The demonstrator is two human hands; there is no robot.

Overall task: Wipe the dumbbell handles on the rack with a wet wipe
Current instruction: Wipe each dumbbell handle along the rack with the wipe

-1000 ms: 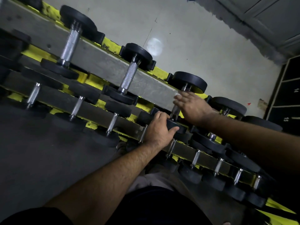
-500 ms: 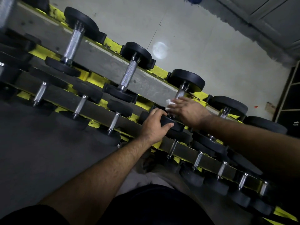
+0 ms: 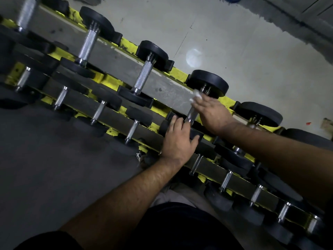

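Now R hand (image 3: 212,112) wiping handle (image 3: 191,113).

Your rack (image 3: 115,56): grey rails, chipped yellow frame, running diagonally across view. Top tier holds big black dumbbells (image 3: 144,73), knurled handles spanning rails, heads seated on yellow cradles. Lower tier (image 3: 115,114) holds smaller dumbbells (image 3: 98,111), closely spaced. Rack stands between dark mat (image 3: 45,159) near you and pale concrete floor (image 3: 234,42) behind.
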